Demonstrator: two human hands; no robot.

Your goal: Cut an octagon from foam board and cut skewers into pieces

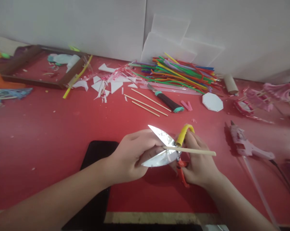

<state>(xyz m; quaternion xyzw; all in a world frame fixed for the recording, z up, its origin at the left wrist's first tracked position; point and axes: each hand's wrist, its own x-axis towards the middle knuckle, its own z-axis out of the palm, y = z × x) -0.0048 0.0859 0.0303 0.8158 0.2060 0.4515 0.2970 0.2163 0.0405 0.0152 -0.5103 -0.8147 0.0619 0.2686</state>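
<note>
My right hand (200, 160) is wrapped around the handles of a pair of scissors (162, 158), one handle wrapped in yellow and the other red-orange. The blades are spread apart and point toward my left hand (132, 154). Between the fingers of that hand is one end of a thin wooden stick (195, 151), which runs across the scissors near the pivot and sticks out to the right. Part of the left fingers is hidden behind the blades. Several similar wooden sticks (146, 108) lie on the red table beyond my hands, beside a craft knife (167, 100) with a black and teal handle.
Colourful pipe cleaners (180, 73) are heaped at the back, with white scraps (116, 86) to their left. A white octagon (212, 102) and a cardboard tube (230, 84) lie right of them. A pink glue gun (248, 144) rests at right. A black flat object (99, 154) lies under my left arm.
</note>
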